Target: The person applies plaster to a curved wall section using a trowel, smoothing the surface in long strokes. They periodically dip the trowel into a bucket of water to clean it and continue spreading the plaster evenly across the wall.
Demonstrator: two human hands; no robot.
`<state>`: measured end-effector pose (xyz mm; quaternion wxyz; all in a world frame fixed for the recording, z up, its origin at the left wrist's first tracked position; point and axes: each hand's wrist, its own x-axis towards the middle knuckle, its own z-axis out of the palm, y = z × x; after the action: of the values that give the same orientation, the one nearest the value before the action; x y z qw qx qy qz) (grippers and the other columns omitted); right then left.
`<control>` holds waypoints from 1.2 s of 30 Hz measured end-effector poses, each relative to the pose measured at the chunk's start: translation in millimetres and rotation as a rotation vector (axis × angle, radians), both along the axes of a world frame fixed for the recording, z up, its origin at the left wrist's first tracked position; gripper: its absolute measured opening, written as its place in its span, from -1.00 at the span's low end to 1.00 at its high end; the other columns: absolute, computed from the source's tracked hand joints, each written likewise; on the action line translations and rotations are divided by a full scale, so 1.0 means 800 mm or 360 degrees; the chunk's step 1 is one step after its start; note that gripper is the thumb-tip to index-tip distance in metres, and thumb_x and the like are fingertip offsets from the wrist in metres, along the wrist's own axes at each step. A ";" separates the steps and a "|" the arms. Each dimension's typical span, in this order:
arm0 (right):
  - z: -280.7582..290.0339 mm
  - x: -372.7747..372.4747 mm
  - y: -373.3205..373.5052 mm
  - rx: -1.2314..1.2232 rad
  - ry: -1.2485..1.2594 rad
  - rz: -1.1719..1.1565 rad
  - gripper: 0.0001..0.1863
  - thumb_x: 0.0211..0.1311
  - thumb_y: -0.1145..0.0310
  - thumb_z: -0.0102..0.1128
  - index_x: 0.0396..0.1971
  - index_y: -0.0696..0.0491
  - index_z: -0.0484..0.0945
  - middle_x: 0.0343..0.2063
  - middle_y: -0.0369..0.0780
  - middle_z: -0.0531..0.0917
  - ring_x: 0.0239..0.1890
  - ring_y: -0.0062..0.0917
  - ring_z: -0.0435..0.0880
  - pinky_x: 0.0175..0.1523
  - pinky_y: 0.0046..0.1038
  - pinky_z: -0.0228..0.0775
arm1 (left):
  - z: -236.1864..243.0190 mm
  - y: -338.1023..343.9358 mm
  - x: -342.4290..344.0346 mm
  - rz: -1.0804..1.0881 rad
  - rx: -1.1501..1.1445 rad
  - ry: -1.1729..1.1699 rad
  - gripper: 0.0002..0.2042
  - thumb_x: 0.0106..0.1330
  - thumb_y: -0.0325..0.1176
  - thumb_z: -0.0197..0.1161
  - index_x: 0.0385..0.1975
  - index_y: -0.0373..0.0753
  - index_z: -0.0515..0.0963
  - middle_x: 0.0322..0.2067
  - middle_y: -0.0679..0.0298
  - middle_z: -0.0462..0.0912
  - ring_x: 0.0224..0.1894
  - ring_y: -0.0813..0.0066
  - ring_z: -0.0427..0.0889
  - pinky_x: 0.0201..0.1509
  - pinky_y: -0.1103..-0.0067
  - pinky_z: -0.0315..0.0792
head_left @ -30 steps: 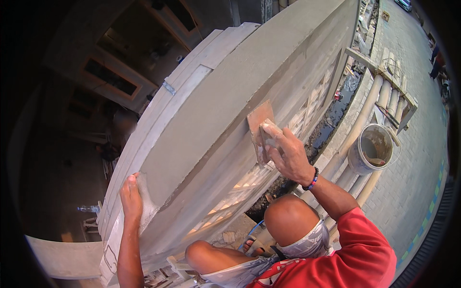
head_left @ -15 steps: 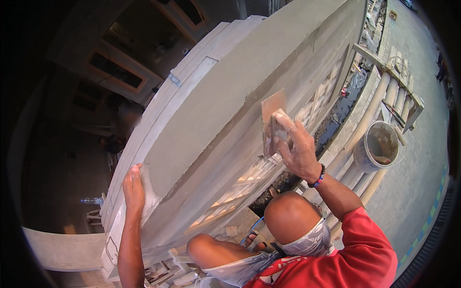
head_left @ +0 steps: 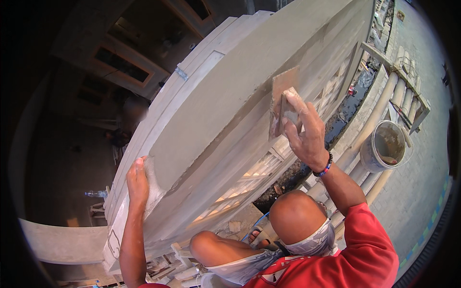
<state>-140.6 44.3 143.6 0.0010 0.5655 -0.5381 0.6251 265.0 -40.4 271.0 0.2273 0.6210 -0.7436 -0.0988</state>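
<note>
My right hand (head_left: 307, 137) is closed round the handle of a flat rectangular plastering float (head_left: 286, 79), its thumb and fingers on either side. The float is tilted against the side of a long curved wall (head_left: 225, 91), just below a rough edge of grey wet plaster; whether its whole face touches is hidden. At the near left end of the wall, my left hand (head_left: 138, 182) grips the top edge, fingers close together, beside a pale rough patch (head_left: 154, 185). Both hands look dusty with plaster.
A bucket (head_left: 383, 146) with a grey mix stands at right by several long pipes (head_left: 379, 110). A dark wet ditch (head_left: 353, 103) runs along the wall's foot. My bent knees (head_left: 295, 216) are below the float. On the left, a plastic bottle (head_left: 96, 194) lies in a dark interior.
My right hand has slid the float up and to the right along the wall, farther from me. My left hand stays at the wall's near end. The whole view has shifted slightly.
</note>
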 end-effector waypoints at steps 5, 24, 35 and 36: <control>0.051 0.022 -0.028 -0.0056 -0.0040 0.0022 -0.30 -0.02 0.60 0.23 0.25 0.02 0.38 -0.42 -0.11 0.44 -0.48 -0.31 0.46 -0.40 -0.33 0.36 | -0.006 -0.003 -0.003 0.0003 0.0009 0.0002 -0.43 0.51 -0.01 -0.17 -0.05 -0.49 0.56 -0.15 -0.08 0.65 -0.03 0.13 0.59 0.15 0.38 0.34; -0.034 0.075 0.018 0.0102 0.0326 0.0224 -0.31 -0.03 0.59 0.25 0.22 -0.02 0.43 -0.49 -0.19 0.38 -0.50 -0.37 0.42 -0.45 -0.35 0.34 | 0.002 -0.001 -0.010 -0.0009 0.0002 -0.0019 -0.43 0.51 -0.01 -0.19 -0.07 -0.49 0.57 -0.20 -0.07 0.66 -0.06 0.17 0.59 0.12 0.39 0.36; -0.005 0.107 -0.003 -0.0061 0.0216 0.0160 -0.24 -0.15 0.62 0.29 0.22 -0.04 0.45 -0.50 -0.19 0.42 -0.56 -0.38 0.40 -0.47 -0.37 0.32 | -0.004 -0.005 -0.013 -0.0024 0.0008 0.0070 -0.45 0.51 -0.03 -0.17 -0.09 -0.48 0.57 -0.17 -0.08 0.66 -0.04 0.15 0.59 0.14 0.41 0.34; -0.028 0.112 0.010 0.0002 0.0287 0.0234 -0.24 -0.15 0.62 0.30 0.22 -0.03 0.44 -0.50 -0.19 0.42 -0.57 -0.38 0.40 -0.48 -0.37 0.32 | -0.002 -0.002 -0.011 -0.0010 0.0016 0.0053 -0.45 0.51 -0.03 -0.17 -0.08 -0.48 0.57 -0.16 -0.08 0.66 -0.04 0.15 0.58 0.14 0.41 0.34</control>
<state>-51.1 52.6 121.3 0.0032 0.6574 -0.4932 0.5697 256.5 -42.1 269.1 0.2361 0.6181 -0.7411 -0.1135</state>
